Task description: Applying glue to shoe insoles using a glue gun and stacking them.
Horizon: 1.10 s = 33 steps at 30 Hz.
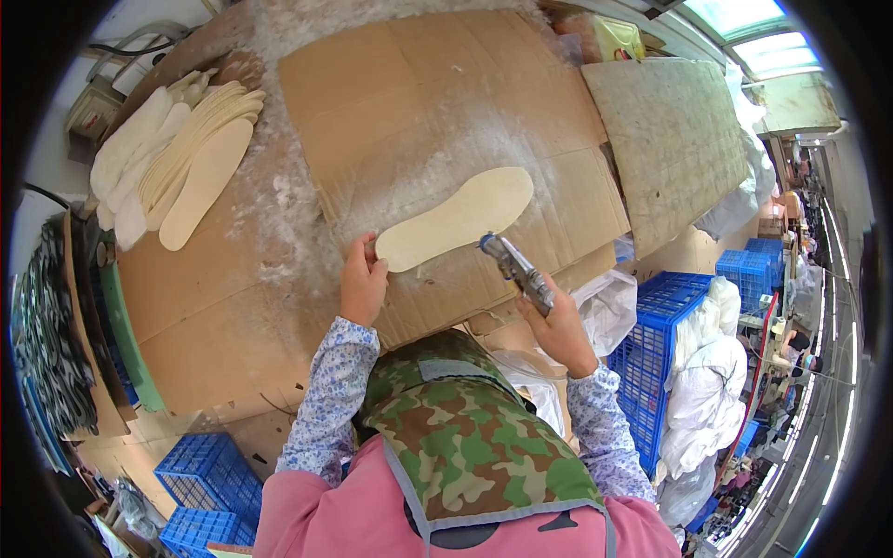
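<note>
A cream insole (456, 219) lies on the cardboard sheet (372, 88), its wide end to the upper right. My left hand (364, 282) pinches the insole's narrow end between thumb and fingers. In my right hand (559, 325) is a metal spray gun (521, 274), gripped with the fingers wrapped round it. The gun's blue-ringed nozzle points at the insole's near edge, just short of it. Toward the back left lies a fanned stack of insoles (200, 158), with fluffy white pieces (139, 149) beside it.
White fluff covers parts of the cardboard and the table. A stained flat board (665, 139) lies at the right. Blue crates (651, 363) and white bags (712, 391) stand to the right, more blue crates (209, 474) at the lower left. Dark strips (56, 325) hang at the left.
</note>
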Each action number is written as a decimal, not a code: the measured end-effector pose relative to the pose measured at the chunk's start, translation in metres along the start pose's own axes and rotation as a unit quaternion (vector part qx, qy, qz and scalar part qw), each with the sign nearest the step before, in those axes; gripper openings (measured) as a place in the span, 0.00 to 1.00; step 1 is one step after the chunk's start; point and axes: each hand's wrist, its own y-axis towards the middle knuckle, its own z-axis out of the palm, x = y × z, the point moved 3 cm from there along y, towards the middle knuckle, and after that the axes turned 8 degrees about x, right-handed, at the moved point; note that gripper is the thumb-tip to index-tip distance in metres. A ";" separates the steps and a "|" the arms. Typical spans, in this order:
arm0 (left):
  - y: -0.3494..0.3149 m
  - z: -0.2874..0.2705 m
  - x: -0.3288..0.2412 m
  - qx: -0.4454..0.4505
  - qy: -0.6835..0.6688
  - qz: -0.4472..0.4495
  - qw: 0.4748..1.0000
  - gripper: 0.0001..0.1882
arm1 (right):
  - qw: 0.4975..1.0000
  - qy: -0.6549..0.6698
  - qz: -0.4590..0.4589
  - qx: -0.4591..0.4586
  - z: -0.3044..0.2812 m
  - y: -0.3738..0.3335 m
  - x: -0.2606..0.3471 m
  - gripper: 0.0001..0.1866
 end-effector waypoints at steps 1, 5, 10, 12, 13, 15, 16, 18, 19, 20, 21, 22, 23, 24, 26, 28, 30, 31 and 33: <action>0.002 0.003 0.003 0.001 0.001 0.001 1.000 0.20 | 1.000 0.001 0.000 -0.001 -0.005 0.001 -0.004 0.12; 0.007 0.005 0.007 -0.006 0.011 0.048 0.999 0.21 | 0.998 0.000 -0.036 -0.047 -0.022 0.005 -0.017 0.11; 0.006 0.013 -0.010 -0.001 -0.052 0.039 0.998 0.21 | 0.996 0.000 -0.018 -0.088 -0.038 0.007 -0.036 0.11; 0.000 0.009 -0.017 0.012 -0.140 0.026 0.990 0.22 | 0.996 -0.004 0.003 -0.093 -0.039 0.011 -0.038 0.11; -0.003 0.008 -0.021 0.011 -0.145 0.057 0.988 0.22 | 0.994 -0.023 0.010 -0.102 -0.040 0.011 -0.042 0.11; -0.020 0.000 -0.040 -0.002 -0.147 0.103 0.984 0.23 | 0.995 -0.018 0.000 -0.102 -0.042 0.009 -0.041 0.11; -0.031 -0.009 -0.052 -0.009 -0.147 0.115 0.982 0.23 | 0.995 -0.001 0.039 -0.087 -0.044 0.006 -0.048 0.11; -0.057 -0.041 -0.071 -0.041 -0.173 0.128 0.976 0.23 | 0.991 0.050 0.034 -0.118 -0.046 -0.002 -0.038 0.12; -0.073 -0.058 -0.074 -0.047 -0.205 0.140 0.967 0.23 | 0.988 0.118 0.054 -0.080 -0.041 -0.006 -0.025 0.13; -0.087 -0.082 -0.063 -0.076 -0.216 0.166 0.959 0.23 | 0.984 0.149 0.037 -0.086 -0.036 -0.009 -0.027 0.14; -0.104 -0.109 -0.054 -0.121 -0.221 0.138 0.958 0.24 | 0.985 0.156 0.021 -0.077 -0.028 -0.011 -0.007 0.14; -0.121 -0.138 -0.045 -0.163 -0.228 0.111 0.953 0.24 | 0.987 0.149 0.024 -0.057 -0.019 -0.008 -0.001 0.14; -0.139 -0.168 -0.029 -0.204 -0.255 0.129 0.936 0.25 | 0.989 0.138 0.027 -0.041 -0.012 -0.009 0.005 0.14; -0.158 -0.191 -0.010 -0.239 -0.250 0.132 0.929 0.23 | 0.990 0.136 0.021 -0.032 -0.009 -0.008 0.001 0.14; -0.185 -0.238 0.017 -0.297 -0.277 0.155 0.901 0.23 | 0.992 0.126 -0.022 -0.017 0.007 -0.001 -0.005 0.14; -0.203 -0.285 0.059 -0.356 -0.257 0.150 0.886 0.23 | 0.993 0.118 -0.001 0.017 0.024 0.005 0.016 0.14; -0.218 -0.338 0.117 -0.411 -0.239 0.145 0.868 0.24 | 0.994 0.095 0.015 0.048 0.038 0.010 0.025 0.14; -0.235 -0.369 0.147 -0.454 0.025 -0.001 0.891 0.24 | 0.993 0.098 0.006 0.060 0.043 0.012 0.032 0.14; -0.212 -0.380 0.153 -0.433 0.274 -0.147 0.846 0.24 | 0.996 0.061 0.008 0.064 0.051 0.011 0.036 0.14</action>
